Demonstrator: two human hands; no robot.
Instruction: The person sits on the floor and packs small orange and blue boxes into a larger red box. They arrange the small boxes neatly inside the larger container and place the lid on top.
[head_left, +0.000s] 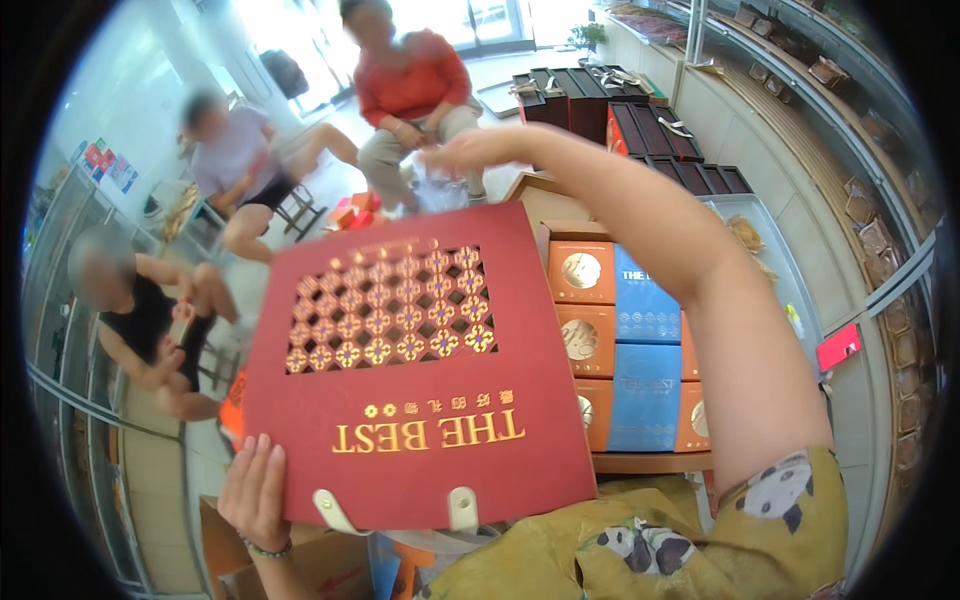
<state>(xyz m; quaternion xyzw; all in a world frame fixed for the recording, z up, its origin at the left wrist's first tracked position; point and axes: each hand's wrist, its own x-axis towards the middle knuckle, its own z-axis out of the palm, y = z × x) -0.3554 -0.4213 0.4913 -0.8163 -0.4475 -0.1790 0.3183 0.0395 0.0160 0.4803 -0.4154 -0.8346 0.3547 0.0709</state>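
Note:
A large red gift box (427, 390), with a cut-out lattice panel, gold lettering upside down to me and two cream snap straps, is held up before me. My left hand (259, 480) grips its lower left edge, fingers on the front face. My right hand (476, 150) is raised beyond the box's far edge, blurred and apart from it; whether it holds anything I cannot tell. To the right, an open carton (652, 463) holds orange boxes (581, 337) with round emblems and blue boxes (646, 390).
Dark and red gift boxes (577, 97) stand on the floor behind the carton. A tray (787, 255) with wrapped items lies at the right, near a pink packet (838, 347) and glass display shelves. Three people sit at the far left and ahead. A cardboard carton (307, 570) is below.

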